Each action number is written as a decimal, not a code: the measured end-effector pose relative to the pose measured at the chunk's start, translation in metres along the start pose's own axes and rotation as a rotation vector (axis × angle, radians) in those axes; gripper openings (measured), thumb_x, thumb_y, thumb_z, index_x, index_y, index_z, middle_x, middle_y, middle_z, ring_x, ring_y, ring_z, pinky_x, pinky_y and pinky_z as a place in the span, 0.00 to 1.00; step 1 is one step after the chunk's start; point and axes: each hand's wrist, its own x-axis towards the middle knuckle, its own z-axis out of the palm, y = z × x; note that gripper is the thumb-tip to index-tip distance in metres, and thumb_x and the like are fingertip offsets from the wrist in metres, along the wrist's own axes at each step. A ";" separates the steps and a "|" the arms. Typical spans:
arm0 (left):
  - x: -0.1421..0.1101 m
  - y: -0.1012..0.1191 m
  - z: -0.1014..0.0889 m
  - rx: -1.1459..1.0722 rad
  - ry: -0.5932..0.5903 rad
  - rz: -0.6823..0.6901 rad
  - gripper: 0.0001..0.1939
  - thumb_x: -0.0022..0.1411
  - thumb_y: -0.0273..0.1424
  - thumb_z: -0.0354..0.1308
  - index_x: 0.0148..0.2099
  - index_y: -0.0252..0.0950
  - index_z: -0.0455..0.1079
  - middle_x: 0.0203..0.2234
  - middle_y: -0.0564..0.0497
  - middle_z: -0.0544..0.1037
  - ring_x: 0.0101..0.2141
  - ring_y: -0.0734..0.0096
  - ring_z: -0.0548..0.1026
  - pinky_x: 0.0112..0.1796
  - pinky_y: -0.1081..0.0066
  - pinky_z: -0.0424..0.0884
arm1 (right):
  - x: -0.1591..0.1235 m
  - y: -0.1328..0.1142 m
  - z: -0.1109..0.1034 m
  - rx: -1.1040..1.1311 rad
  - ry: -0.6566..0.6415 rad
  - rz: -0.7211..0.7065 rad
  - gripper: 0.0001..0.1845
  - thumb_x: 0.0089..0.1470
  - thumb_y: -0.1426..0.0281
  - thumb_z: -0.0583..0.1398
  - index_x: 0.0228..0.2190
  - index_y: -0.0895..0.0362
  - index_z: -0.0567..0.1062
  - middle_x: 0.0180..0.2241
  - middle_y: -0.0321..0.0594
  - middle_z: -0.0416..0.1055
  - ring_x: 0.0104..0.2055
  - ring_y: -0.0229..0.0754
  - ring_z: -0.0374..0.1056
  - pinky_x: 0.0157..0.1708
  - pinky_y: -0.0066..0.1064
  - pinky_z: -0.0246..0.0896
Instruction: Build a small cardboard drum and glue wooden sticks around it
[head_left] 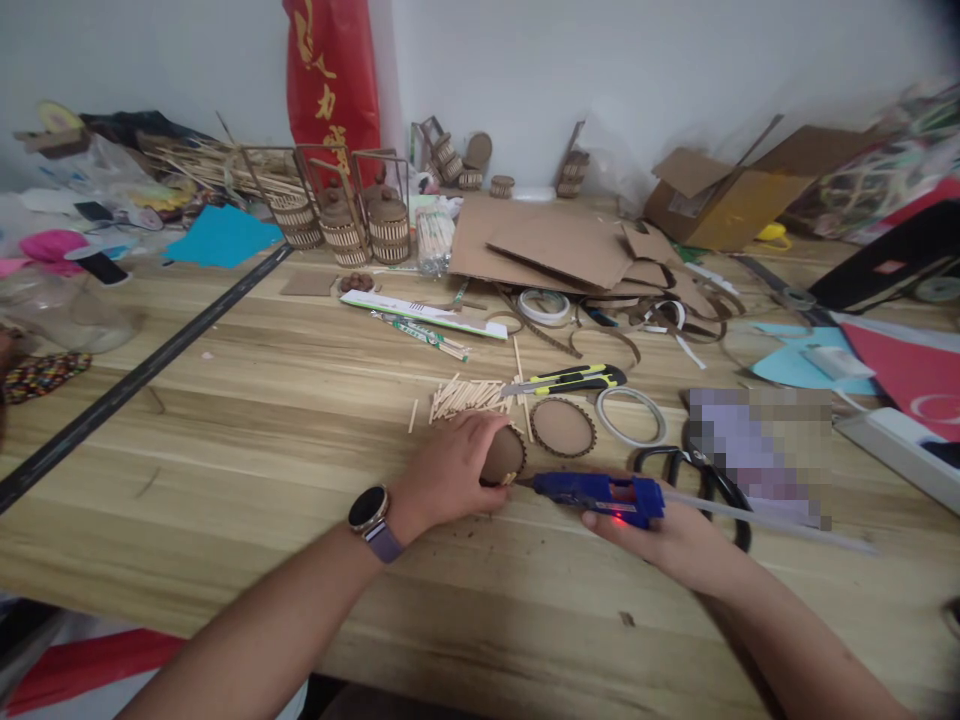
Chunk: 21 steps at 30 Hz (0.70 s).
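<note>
My left hand [448, 468], with a watch on its wrist, is closed round a small round cardboard piece [504, 455] that stands on edge on the wooden table [262, 400]. My right hand [667, 535] grips a blue hot glue gun [600, 492] whose red light is on. Its nozzle points left and nearly touches the bottom edge of the cardboard piece. A pile of short wooden sticks [466, 396] lies just behind my left hand. A flat cardboard disc with a corrugated rim [563, 427] lies beside the held piece.
A yellow-black utility knife [574, 379], a tape ring [631, 415] and black scissors [705, 480] lie right of the sticks. Cardboard sheets [555, 245], an open box [720, 200] and small stick baskets [360, 225] stand at the back. A long black ruler [150, 365] crosses the left side.
</note>
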 end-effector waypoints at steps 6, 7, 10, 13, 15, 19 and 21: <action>0.000 0.000 0.001 -0.004 0.009 -0.005 0.35 0.52 0.30 0.64 0.61 0.37 0.56 0.57 0.41 0.69 0.58 0.52 0.66 0.59 0.50 0.63 | 0.000 -0.003 0.002 -0.145 -0.012 0.035 0.20 0.50 0.54 0.59 0.35 0.54 0.82 0.35 0.43 0.81 0.36 0.49 0.77 0.38 0.37 0.73; 0.000 0.000 0.001 -0.005 0.009 -0.005 0.35 0.52 0.30 0.64 0.61 0.37 0.56 0.57 0.41 0.69 0.58 0.52 0.66 0.58 0.51 0.63 | 0.000 -0.004 0.003 -0.154 -0.018 0.034 0.20 0.50 0.54 0.59 0.35 0.54 0.81 0.35 0.43 0.81 0.36 0.50 0.77 0.37 0.37 0.73; 0.000 0.000 0.001 -0.003 0.008 -0.003 0.35 0.51 0.29 0.64 0.60 0.36 0.56 0.57 0.40 0.70 0.58 0.52 0.67 0.58 0.51 0.63 | 0.000 -0.005 0.004 -0.171 0.004 0.032 0.19 0.49 0.55 0.59 0.33 0.54 0.81 0.34 0.43 0.81 0.35 0.50 0.77 0.37 0.37 0.73; -0.001 0.000 0.002 0.000 0.011 0.002 0.35 0.51 0.29 0.65 0.60 0.36 0.57 0.57 0.40 0.70 0.58 0.52 0.67 0.58 0.51 0.63 | 0.000 -0.006 0.005 -0.184 0.041 0.044 0.20 0.48 0.55 0.59 0.35 0.55 0.81 0.34 0.44 0.81 0.35 0.50 0.77 0.38 0.37 0.74; -0.001 -0.001 0.002 0.000 0.014 0.006 0.35 0.51 0.29 0.65 0.60 0.36 0.56 0.57 0.40 0.70 0.58 0.52 0.67 0.58 0.51 0.63 | -0.001 -0.006 0.005 -0.204 0.042 0.050 0.21 0.48 0.54 0.59 0.35 0.55 0.81 0.35 0.45 0.81 0.36 0.51 0.77 0.39 0.38 0.74; 0.000 -0.001 0.003 0.002 0.013 0.008 0.36 0.51 0.29 0.65 0.60 0.34 0.56 0.57 0.39 0.69 0.58 0.52 0.67 0.58 0.51 0.63 | -0.001 -0.003 0.006 -0.246 0.057 0.073 0.23 0.47 0.53 0.59 0.37 0.56 0.81 0.36 0.47 0.81 0.38 0.53 0.78 0.39 0.40 0.74; 0.000 -0.001 0.002 0.006 0.010 0.003 0.36 0.51 0.29 0.65 0.60 0.35 0.56 0.57 0.39 0.69 0.58 0.52 0.67 0.58 0.50 0.63 | -0.001 -0.002 0.007 -0.256 0.061 0.089 0.24 0.47 0.52 0.58 0.37 0.56 0.81 0.37 0.48 0.81 0.38 0.54 0.78 0.39 0.41 0.74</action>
